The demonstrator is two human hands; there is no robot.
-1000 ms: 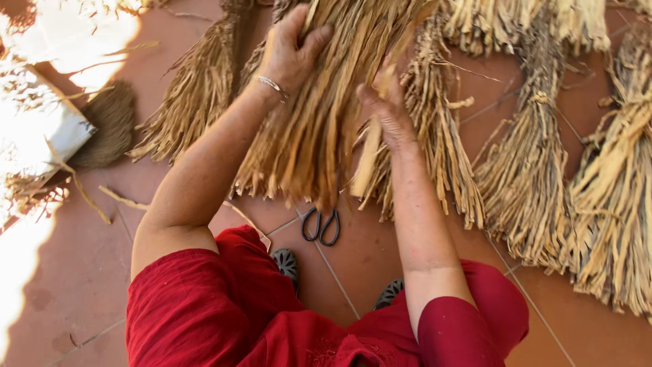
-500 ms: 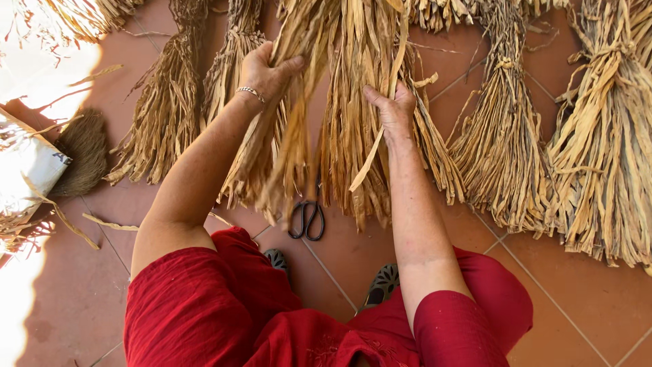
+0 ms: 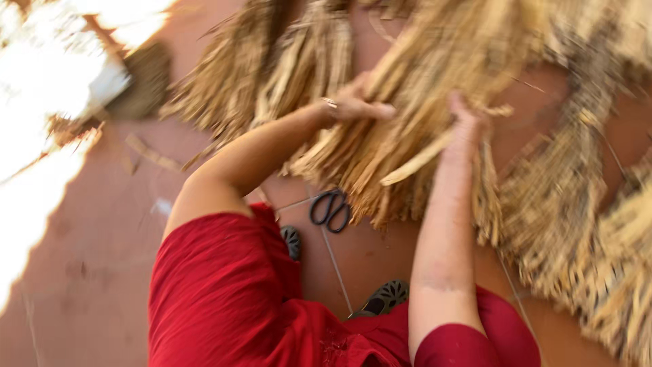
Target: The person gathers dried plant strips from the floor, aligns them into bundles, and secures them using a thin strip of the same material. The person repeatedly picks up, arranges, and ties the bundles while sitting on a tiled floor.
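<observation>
A big bundle of dry straw-coloured leaves (image 3: 414,115) hangs in front of me over the red tiled floor. My left hand (image 3: 356,105), with a bracelet at the wrist, grips the bundle from the left side. My right hand (image 3: 467,119) clutches the same bundle from the right, with one loose strip (image 3: 418,160) sticking out below it. Black-handled scissors (image 3: 331,208) lie on the floor under the bundle's tips. The picture is blurred by motion.
More tied leaf bundles lie on the floor at the left (image 3: 238,75) and right (image 3: 577,197). A dark round brush-like thing (image 3: 146,78) sits at the upper left beside a sunlit white object (image 3: 68,81). My red clothing (image 3: 231,299) and dark sandals (image 3: 387,295) fill the bottom.
The view has swung and tilted, blurring everything. Both hands keep hold of the bundle, which now slants to the upper right; my left hand sits lower on it than before.
</observation>
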